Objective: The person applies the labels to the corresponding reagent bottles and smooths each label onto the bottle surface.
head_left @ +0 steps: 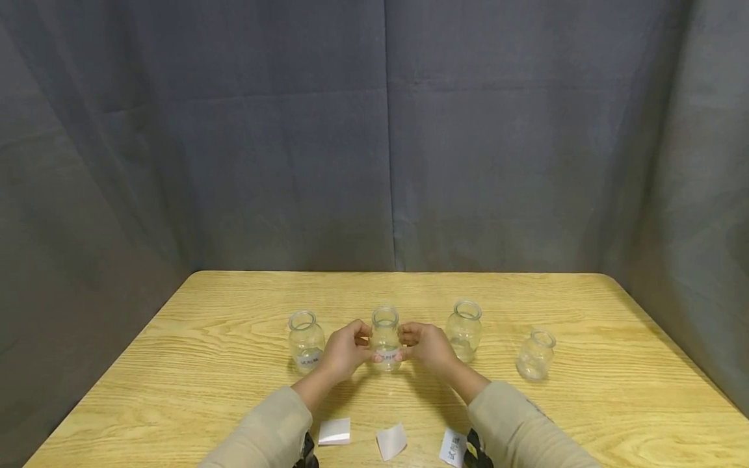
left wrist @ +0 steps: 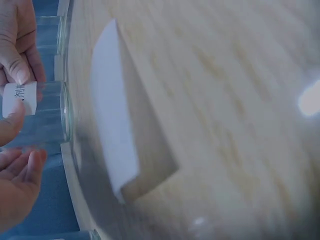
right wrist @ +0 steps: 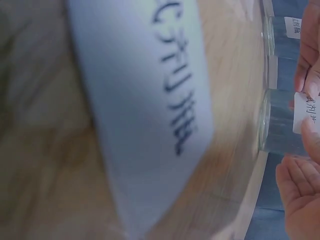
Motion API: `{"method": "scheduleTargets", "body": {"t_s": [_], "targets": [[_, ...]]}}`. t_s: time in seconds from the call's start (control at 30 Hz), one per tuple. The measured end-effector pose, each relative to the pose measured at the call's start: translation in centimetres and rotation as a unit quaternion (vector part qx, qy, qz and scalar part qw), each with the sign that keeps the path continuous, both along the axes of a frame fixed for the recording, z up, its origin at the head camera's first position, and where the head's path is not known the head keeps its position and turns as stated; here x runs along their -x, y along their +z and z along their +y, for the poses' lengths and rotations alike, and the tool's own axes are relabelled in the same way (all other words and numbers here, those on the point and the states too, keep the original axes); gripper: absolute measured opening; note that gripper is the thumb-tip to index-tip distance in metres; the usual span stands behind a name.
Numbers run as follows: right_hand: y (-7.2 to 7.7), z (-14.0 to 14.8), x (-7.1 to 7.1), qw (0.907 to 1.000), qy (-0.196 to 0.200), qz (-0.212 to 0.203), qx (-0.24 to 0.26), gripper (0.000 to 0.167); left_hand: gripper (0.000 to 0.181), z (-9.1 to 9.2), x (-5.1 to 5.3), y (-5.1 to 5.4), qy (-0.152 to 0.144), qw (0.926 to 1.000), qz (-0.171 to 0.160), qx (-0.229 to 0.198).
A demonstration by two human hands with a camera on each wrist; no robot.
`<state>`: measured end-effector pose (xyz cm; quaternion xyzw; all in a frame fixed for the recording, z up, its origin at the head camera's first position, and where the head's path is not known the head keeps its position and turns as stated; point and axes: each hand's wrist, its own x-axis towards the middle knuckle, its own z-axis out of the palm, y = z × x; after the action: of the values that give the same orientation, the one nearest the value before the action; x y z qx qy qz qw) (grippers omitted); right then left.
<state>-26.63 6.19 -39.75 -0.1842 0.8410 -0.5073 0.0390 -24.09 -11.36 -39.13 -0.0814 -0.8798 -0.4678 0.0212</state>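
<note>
A clear glass jar [head_left: 385, 325] stands upright at the middle of the table, with a white label [head_left: 387, 355] bearing dark handwriting on its front. My left hand [head_left: 346, 350] holds the jar from the left, its thumb on the label's left end. From the other side my right hand [head_left: 426, 348] holds the same jar, thumb on the label's right end. Both wrist views show the thumbs pressing the label [left wrist: 25, 92] and the fingers along the jar's sides. Just left of my left hand is another labelled jar [head_left: 307, 341].
Behind my right hand stands a glass jar [head_left: 466, 331], and a shorter one [head_left: 535, 355] is farther right. Near the front lie a folded white paper [head_left: 334, 431], a second paper piece [head_left: 391, 442] and a handwritten one [head_left: 452, 447]. A grey curtain [head_left: 292, 162] hangs behind the table.
</note>
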Motion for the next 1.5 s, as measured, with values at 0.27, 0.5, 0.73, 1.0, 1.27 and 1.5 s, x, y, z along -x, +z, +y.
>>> {"method": "scheduleTargets", "body": {"t_s": [0.27,0.5,0.73,1.0,1.27,1.5], "targets": [[0.0,0.0,-0.4,0.9998,-0.012,0.016,-0.003,0.048,0.037,-0.1,0.0,0.2,-0.013,0.9997,0.017,0.015],[0.3,0.0,-0.7,0.9997,-0.013,0.018,-0.014,0.046,0.036,0.1,-0.2,0.3,-0.008,0.9998,0.013,0.011],[0.0,0.4,-1.5,0.9989,0.040,-0.009,-0.020,0.047,0.038,-0.3,-1.0,-0.9,-0.022,0.9994,-0.020,-0.015],[0.4,0.9,-2.4,0.9988,0.035,-0.012,-0.031,0.032,0.050,-0.1,-1.7,-1.4,-0.007,0.9988,-0.037,-0.030],[2.1,2.3,-3.4,0.9983,0.032,-0.003,-0.048,0.026,0.062,-0.4,-2.4,-0.6,0.008,0.9969,-0.058,-0.052],[2.3,4.3,-4.6,0.9960,0.082,0.002,-0.035,0.027,0.051,-1.1,-4.5,-0.1,-0.038,0.9935,-0.092,-0.056]]}}
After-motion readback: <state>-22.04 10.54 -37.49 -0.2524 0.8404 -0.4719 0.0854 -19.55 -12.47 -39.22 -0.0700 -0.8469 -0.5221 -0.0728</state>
